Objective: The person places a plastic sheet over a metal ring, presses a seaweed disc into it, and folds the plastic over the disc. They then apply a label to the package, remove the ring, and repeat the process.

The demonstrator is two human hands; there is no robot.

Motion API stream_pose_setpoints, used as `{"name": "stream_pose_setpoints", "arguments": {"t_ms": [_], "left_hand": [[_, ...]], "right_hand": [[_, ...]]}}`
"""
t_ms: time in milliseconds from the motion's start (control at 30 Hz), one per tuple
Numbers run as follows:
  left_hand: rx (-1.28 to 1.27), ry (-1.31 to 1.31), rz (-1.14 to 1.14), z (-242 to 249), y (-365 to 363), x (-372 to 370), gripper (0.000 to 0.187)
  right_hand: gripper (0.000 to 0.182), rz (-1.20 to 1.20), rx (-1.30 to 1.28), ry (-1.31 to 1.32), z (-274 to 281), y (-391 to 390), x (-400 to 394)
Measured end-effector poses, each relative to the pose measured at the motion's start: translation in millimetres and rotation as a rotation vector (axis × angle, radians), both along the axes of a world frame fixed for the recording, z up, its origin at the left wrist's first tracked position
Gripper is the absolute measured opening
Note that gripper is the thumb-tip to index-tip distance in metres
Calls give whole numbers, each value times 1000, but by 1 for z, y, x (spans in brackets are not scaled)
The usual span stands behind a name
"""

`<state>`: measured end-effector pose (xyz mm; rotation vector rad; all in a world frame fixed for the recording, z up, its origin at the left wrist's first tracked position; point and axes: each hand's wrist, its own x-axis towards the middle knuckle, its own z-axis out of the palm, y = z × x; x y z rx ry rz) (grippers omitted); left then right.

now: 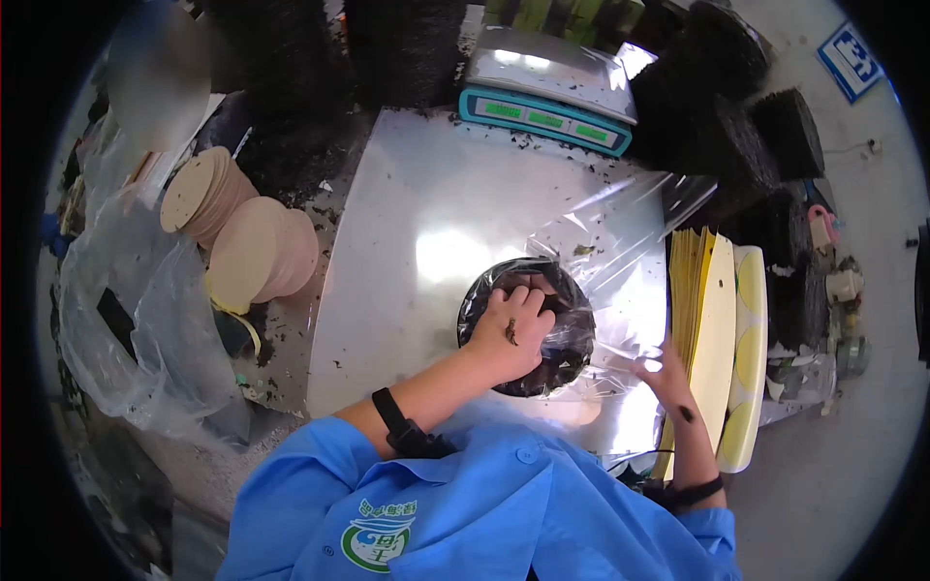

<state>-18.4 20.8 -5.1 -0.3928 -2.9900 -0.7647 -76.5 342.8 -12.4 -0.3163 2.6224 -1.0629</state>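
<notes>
A round black bundle (572, 334) wrapped in clear plastic film lies on the pale metal work surface (378, 290). My left hand (513, 329) presses down on its top, fingers spread and bent, with a dark flake stuck to the back of the hand. To the right of the bundle, my right hand (661, 373) pinches the edge of the clear film (615, 257), which stretches from the bundle toward the upper right.
A scale (547, 121) with green displays stands at the back. Stacks of round cardboard discs (262, 252) and a clear plastic bag (145, 329) are at left. Yellow sheets (699, 320) and round yellow labels (744, 358) lie at right. Dark stacks (727, 145) rise behind.
</notes>
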Motion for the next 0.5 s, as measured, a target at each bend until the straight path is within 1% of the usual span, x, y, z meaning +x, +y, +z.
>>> {"name": "stream_pose_setpoints", "arguments": {"t_ms": [33, 67, 100, 133, 167, 200, 233, 267, 300, 333, 400, 433, 467, 500], "left_hand": [[-62, 65, -5, -7, 2, 2, 38], [-117, 132, 3, -12, 5, 1, 42], [-117, 45, -6, 2, 4, 2, 49], [-121, 39, -13, -1, 2, 5, 53], [-122, 48, -17, -5, 2, 8, 54], [-118, 71, -15, -7, 3, 5, 55], [-111, 84, -10, -7, 1, 4, 55], [-120, 87, -23, -9, 0, 5, 54], [-127, 87, -29, -10, 2, 5, 54], [-124, 82, -14, -11, 3, 3, 54], [-123, -12, -79, -2, -3, 0, 60], [-90, -186, -109, 17, -9, -6, 62], [32, -216, -138, 19, -20, -7, 58], [149, -139, -85, 27, -21, -3, 56]], "right_hand": [[69, 40, 41, -398, 17, -17, 5], [64, 65, -304, -601, 52, -38, 7], [60, -53, -555, -377, 85, -53, 6], [55, -182, -789, -146, 102, -59, 6], [46, -357, -1076, -68, 99, -47, 1], [46, -361, -1071, -57, 75, -18, 1], [42, -387, -814, -67, 33, 21, 6], [39, -406, -554, -78, 8, 46, 16], [38, -122, -263, 61, 0, 42, 38], [38, 157, 22, 188, -10, 19, 61], [45, 777, 257, 462, 62, -68, 69], [47, 776, 244, 503, 59, -94, 60], [50, 777, 235, 559, 56, -111, 51], [50, 765, 231, 567, 54, -119, 46]]}}
